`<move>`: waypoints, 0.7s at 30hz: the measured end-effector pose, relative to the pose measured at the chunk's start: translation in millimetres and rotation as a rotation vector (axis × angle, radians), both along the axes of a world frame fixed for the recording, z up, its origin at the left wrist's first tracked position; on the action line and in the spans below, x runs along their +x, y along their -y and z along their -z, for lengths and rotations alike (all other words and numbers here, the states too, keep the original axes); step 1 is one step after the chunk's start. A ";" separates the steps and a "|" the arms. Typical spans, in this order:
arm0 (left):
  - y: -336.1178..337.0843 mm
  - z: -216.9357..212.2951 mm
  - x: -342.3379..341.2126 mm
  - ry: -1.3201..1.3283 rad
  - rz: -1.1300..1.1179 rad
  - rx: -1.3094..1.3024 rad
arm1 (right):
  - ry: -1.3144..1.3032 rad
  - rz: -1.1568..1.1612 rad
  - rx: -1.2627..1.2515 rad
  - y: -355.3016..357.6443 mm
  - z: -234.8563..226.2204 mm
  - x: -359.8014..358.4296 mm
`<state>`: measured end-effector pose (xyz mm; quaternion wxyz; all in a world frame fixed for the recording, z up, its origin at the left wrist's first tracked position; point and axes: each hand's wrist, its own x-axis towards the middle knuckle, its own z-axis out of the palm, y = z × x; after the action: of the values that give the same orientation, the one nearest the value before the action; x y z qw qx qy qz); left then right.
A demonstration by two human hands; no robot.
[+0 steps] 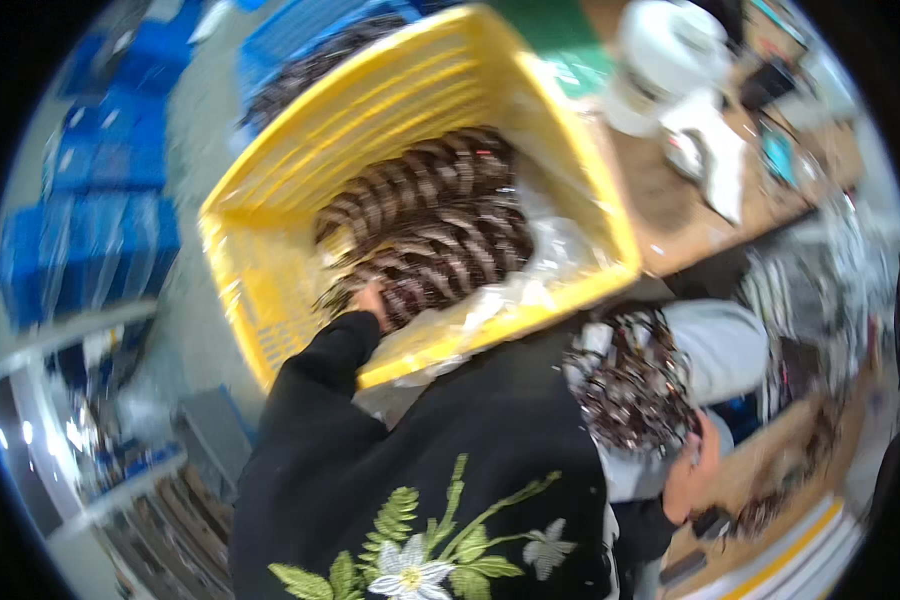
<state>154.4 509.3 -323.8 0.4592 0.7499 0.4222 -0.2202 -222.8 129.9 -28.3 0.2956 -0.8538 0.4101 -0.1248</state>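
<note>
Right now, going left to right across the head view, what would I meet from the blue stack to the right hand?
Blue stack → left hand → loose, glossy brown bundle → right hand.

Smooth plastic crate (390, 110), glossy coiled strips (445, 262)
</note>
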 end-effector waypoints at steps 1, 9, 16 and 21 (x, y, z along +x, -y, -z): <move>1.5 -2.2 -1.5 -0.045 0.068 -0.048 | -0.003 -0.004 0.011 -0.8 -0.3 1.4; 43.8 -54.4 -14.3 0.156 -0.103 -0.316 | 0.060 -0.034 -0.142 -8.6 -12.4 4.3; 27.0 -57.4 -1.2 0.082 -0.002 -0.401 | 0.159 0.055 -0.239 -16.1 -4.5 2.7; -5.5 -41.6 21.4 -0.031 0.077 -0.389 | 0.153 0.215 -0.227 -7.1 -23.0 -10.5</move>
<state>175.8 514.8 -282.2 0.5799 0.6593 0.3499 -0.3265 -233.3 137.0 -5.3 0.2126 -0.8208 0.4589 -0.2656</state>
